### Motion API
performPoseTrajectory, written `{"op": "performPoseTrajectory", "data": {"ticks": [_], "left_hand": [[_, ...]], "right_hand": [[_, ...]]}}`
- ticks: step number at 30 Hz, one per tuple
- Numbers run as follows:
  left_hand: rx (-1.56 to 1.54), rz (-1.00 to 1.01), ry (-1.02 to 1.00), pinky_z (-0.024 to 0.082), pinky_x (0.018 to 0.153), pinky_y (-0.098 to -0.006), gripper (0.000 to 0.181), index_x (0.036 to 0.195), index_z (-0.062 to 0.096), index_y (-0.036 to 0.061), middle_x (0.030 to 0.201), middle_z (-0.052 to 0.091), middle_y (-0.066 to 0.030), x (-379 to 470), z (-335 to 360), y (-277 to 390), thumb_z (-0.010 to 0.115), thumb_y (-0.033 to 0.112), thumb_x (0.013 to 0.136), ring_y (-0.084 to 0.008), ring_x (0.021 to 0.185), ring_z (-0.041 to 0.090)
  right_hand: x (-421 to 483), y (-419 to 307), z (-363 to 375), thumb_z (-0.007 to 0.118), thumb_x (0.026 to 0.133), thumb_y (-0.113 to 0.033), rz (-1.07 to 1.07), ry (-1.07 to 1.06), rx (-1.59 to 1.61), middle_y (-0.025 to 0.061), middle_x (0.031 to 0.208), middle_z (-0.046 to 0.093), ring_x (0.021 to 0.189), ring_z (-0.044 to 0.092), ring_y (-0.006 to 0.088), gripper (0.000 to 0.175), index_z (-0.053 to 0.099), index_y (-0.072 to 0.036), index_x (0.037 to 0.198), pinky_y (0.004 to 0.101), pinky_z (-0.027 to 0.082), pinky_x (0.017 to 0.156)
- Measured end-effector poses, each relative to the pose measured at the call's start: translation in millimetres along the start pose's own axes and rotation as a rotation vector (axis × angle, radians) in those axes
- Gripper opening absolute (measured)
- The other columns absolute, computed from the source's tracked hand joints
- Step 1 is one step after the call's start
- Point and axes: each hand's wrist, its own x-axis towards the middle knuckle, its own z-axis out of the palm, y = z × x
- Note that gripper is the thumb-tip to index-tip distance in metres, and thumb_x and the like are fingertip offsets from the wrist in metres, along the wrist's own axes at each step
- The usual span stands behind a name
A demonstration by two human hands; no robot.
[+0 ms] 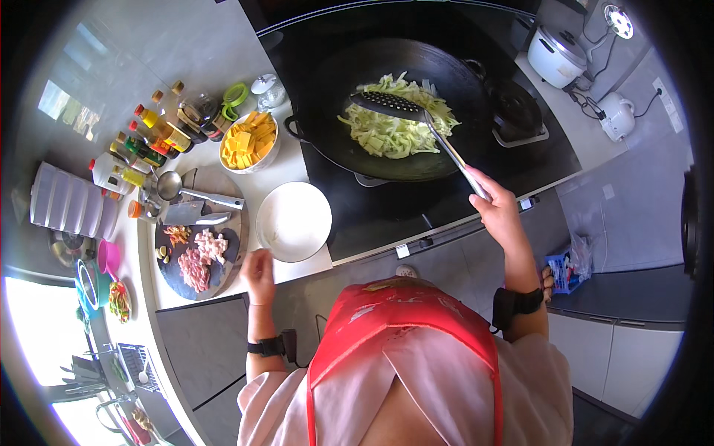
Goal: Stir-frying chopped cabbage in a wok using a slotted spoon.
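My right hand [498,209] grips the metal handle of a perforated spatula [390,106], whose dark, holed head lies over chopped cabbage [399,139] in a large black wok [334,156]. The cabbage, pale green and white, is heaped in the middle of the wok. At the counter's front edge, my left hand [258,276] is loosely curled with nothing visible in it. It is beside the lower left rim of a white bowl [294,222], which looks empty; whether they touch is unclear. Left of that hand is a round cutting board [228,245].
On the board are a cleaver [187,213], a ladle [169,185] and chopped raw meat [194,270]. Behind the white bowl stands a bowl of orange chunks [249,142]. Several sauce bottles [167,128] line the wall. A rice cooker [556,56] sits right of the cooktop [385,223].
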Motion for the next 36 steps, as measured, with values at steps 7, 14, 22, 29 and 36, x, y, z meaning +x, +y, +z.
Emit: {"op": "performPoseTrajectory", "data": {"ticks": [7,14,22,29,36], "left_hand": [[0.183,0.419,-0.654,0.049,0.069,-0.0346,0.038,0.114,0.056,0.0093,0.091,0.055,-0.0124,10.9,117.1,105.3,0.062,0.014,0.077,-0.0270,0.081,0.056],[0.504,0.419,-0.829,0.047,0.075,-0.0391,0.046,0.122,0.050,0.0145,0.098,0.049,-0.0088,12.6,179.1,117.3,0.058,0.029,0.079,-0.0260,0.097,0.050],[0.394,0.377,-0.697,0.047,0.073,-0.0350,0.036,0.115,0.056,0.0109,0.095,0.051,-0.0094,9.9,174.2,101.9,0.057,0.020,0.080,-0.0251,0.089,0.053],[-1.096,-1.035,-0.660,0.038,0.057,-0.0206,0.023,0.108,0.058,0.0017,0.081,0.051,0.0019,7.3,110.5,105.1,0.051,0.004,0.085,-0.0084,0.068,0.045],[-1.195,-0.980,-0.521,0.038,0.059,-0.0211,0.024,0.109,0.055,0.0006,0.078,0.051,0.0010,-1.9,81.9,115.8,0.053,0.007,0.087,-0.0086,0.067,0.045]], "right_hand": [[-0.5,4.4,5.4,0.052,0.078,0.008,0.006,0.015,0.122,0.0102,0.116,0.058,0.105,0.054,0.0129,0.045,0.051,-0.004,0.121,0.0245,0.040,0.089],[2.0,14.6,4.0,0.053,0.077,0.008,-0.043,0.025,0.075,0.0121,0.114,0.059,0.104,0.056,0.0143,0.045,0.052,-0.005,0.120,0.0253,0.041,0.088],[3.3,17.1,3.8,0.052,0.076,0.008,-0.064,0.024,0.093,0.0123,0.115,0.058,0.104,0.056,0.0151,0.046,0.052,-0.005,0.120,0.0252,0.042,0.087],[4.5,30.1,5.9,0.053,0.076,0.010,-0.099,0.027,0.186,0.0076,0.115,0.058,0.102,0.053,0.0094,0.047,0.051,-0.003,0.122,0.0213,0.040,0.086],[0.1,14.2,1.0,0.050,0.078,0.011,0.062,0.002,0.146,0.0069,0.121,0.054,0.106,0.050,0.0088,0.047,0.049,0.000,0.123,0.0212,0.038,0.089]]}}
